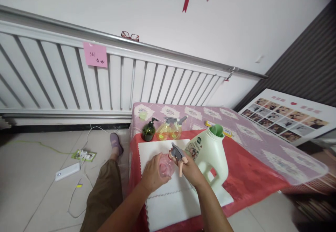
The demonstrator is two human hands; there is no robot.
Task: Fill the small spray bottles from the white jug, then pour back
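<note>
A clear pink spray bottle (167, 165) is tilted over the white mat (173, 204). My left hand (153, 174) wraps round its body. My right hand (190, 167) closes on the grey and peach trigger sprayer (179, 154) at its neck; whether the sprayer is fully seated I cannot tell. Just right of my hands stands a big pale green jug (216, 155) with its mouth uncapped and something green inside the opening. Behind them are a dark green pump bottle (148, 131) and two spray bottles with yellow liquid, one on the left (164, 130) and one on the right (175, 130).
A red cloth (246, 176) lies over the purple patterned tablecloth (283, 155). A small green cap (143, 115) and a yellow packet (227, 132) sit toward the back. On the floor at left are a power strip (84, 155), cables and a white power bank (67, 171). A white radiator (115, 81) lines the wall.
</note>
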